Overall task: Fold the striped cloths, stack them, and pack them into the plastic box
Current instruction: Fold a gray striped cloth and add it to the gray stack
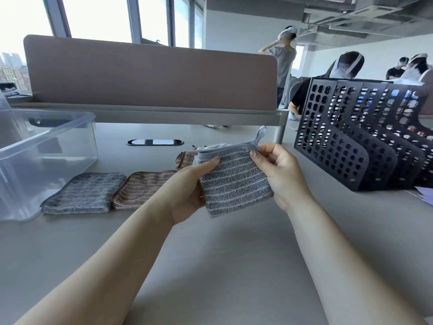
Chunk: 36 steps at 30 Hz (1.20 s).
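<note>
A grey striped cloth, folded small, is held up above the table between both hands. My left hand grips its left edge with the thumb on top. My right hand pinches its upper right corner beside the hanging loop. On the table to the left lie two folded cloths side by side: a grey one and a brown striped one. Another brown cloth lies partly hidden behind the held one. The clear plastic box stands at the far left, open, with nothing visible inside.
A black perforated file rack stands at the right, with paper beside it. A brown desk divider runs along the back, with a cable port in the tabletop before it. Other people sit and stand beyond the rack.
</note>
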Tool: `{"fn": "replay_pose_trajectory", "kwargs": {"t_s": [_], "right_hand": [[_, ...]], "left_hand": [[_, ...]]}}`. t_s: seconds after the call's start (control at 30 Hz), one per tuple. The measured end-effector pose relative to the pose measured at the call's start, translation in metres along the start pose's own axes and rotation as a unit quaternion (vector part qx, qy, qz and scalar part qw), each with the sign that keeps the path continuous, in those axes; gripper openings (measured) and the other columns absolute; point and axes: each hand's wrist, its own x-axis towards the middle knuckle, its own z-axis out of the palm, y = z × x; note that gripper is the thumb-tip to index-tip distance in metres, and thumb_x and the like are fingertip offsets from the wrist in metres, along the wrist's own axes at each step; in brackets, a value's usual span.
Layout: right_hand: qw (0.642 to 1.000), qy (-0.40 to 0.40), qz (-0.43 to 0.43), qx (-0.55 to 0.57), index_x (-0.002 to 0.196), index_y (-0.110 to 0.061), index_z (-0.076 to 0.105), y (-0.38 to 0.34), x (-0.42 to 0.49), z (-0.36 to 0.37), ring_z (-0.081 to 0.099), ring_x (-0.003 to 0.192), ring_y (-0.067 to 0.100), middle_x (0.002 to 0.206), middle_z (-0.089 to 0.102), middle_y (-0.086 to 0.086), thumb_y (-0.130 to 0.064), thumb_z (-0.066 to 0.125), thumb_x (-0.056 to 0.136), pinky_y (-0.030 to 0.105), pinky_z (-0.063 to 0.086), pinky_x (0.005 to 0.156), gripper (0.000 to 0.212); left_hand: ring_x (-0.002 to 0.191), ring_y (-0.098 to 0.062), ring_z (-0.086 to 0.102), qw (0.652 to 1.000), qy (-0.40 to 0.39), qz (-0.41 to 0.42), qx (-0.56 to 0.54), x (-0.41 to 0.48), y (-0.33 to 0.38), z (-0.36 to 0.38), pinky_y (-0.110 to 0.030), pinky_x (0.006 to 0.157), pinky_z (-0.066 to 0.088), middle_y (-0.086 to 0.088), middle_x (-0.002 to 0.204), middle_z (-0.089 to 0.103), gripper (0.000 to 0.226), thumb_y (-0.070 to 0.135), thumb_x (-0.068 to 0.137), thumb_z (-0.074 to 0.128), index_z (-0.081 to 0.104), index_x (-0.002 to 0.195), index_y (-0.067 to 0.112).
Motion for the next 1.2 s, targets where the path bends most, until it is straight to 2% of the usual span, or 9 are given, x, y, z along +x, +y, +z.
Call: {"fn": "replay_pose_trajectory", "kwargs": {"t_s": [0.13,0.27,0.4,0.53,0.7,0.87,0.97,1.03,1.2], "right_hand": [[0.992,-0.001,-0.013,-0.129,0.092,-0.018,0.053,0.006,-0.001,0.005,0.049,0.076,0.011,0.082,0.055,-0.002,-0.025,0.056,0.094,0.015,0.040,0.070,0.008],[0.976,0.008,-0.054,-0.213,0.095,-0.014,0.053,0.002,-0.001,0.009,0.052,0.073,0.001,0.086,0.060,0.000,-0.021,0.058,0.093,0.002,0.036,0.060,0.009],[0.977,-0.002,-0.047,-0.207,0.098,-0.011,0.057,-0.007,0.001,0.019,0.058,0.079,0.003,0.085,0.063,-0.006,-0.033,0.063,0.089,0.013,0.044,0.068,0.024],[0.984,-0.103,0.137,-0.043,0.100,-0.020,0.059,-0.010,0.008,0.040,0.060,0.097,0.018,0.101,0.063,-0.003,-0.044,0.071,0.076,0.041,0.048,0.092,0.036],[0.980,-0.149,0.128,-0.017,0.093,-0.022,0.056,-0.004,0.026,0.099,0.059,0.087,0.021,0.095,0.063,0.004,-0.010,0.069,0.083,0.037,0.048,0.069,0.020],[0.980,-0.167,0.068,-0.079,0.091,-0.017,0.055,0.006,0.038,0.176,0.055,0.085,0.018,0.097,0.061,0.009,-0.014,0.068,0.086,0.027,0.044,0.067,0.014],[0.977,-0.183,0.053,-0.097,0.094,-0.013,0.056,0.016,0.041,0.214,0.053,0.083,0.016,0.087,0.058,0.001,-0.014,0.066,0.087,0.024,0.041,0.065,0.012],[0.976,-0.190,0.060,-0.090,0.085,-0.014,0.056,0.022,0.045,0.233,0.051,0.079,0.014,0.080,0.054,-0.002,-0.014,0.066,0.088,0.023,0.040,0.064,0.011],[0.960,-0.248,0.121,-0.040,0.080,-0.013,0.059,0.035,0.052,0.256,0.055,0.080,0.014,0.082,0.059,0.002,-0.006,0.069,0.083,0.019,0.043,0.065,0.012]], "left_hand": [[0.088,-0.018,0.071,0.998,0.015,0.060,0.022,0.002,-0.004,-0.001,-0.030,0.069,0.059,-0.007,0.097,0.073,0.017,0.014,0.094,0.052,0.063,0.105,0.009],[0.084,-0.018,0.071,0.995,0.026,0.082,0.057,-0.003,0.002,-0.006,-0.030,0.067,0.059,-0.006,0.091,0.073,0.025,0.025,0.083,0.062,0.062,0.104,0.011],[0.069,-0.020,0.067,0.985,0.103,0.083,0.110,-0.009,0.015,-0.030,-0.032,0.058,0.059,-0.010,0.084,0.068,0.022,0.029,0.089,0.060,0.065,0.094,0.008],[0.070,-0.019,0.061,0.969,0.194,0.132,0.083,-0.017,0.027,-0.058,-0.032,0.065,0.059,-0.010,0.078,0.064,0.018,0.022,0.094,0.056,0.063,0.086,0.008],[0.062,-0.015,0.060,0.940,0.280,0.159,0.113,-0.048,0.050,-0.102,-0.021,0.049,0.056,-0.007,0.074,0.062,0.017,0.023,0.091,0.061,0.065,0.081,0.010],[0.061,-0.011,0.063,0.855,0.391,0.184,0.287,-0.081,0.065,-0.150,-0.017,0.050,0.054,-0.005,0.084,0.069,0.014,0.023,0.088,0.066,0.062,0.098,0.013],[0.063,-0.020,0.066,0.811,0.414,0.172,0.376,-0.094,0.067,-0.173,-0.031,0.056,0.056,-0.006,0.085,0.072,0.004,0.020,0.094,0.055,0.054,0.092,0.023],[0.062,-0.025,0.068,0.778,0.423,0.161,0.435,-0.099,0.065,-0.185,-0.032,0.056,0.050,-0.006,0.081,0.071,0.018,0.016,0.097,0.048,0.053,0.085,0.028],[0.059,-0.027,0.051,0.613,0.442,0.122,0.643,-0.103,0.055,-0.193,-0.030,0.053,0.038,-0.007,0.075,0.061,0.019,0.007,0.092,0.045,0.057,0.089,0.021]]}}
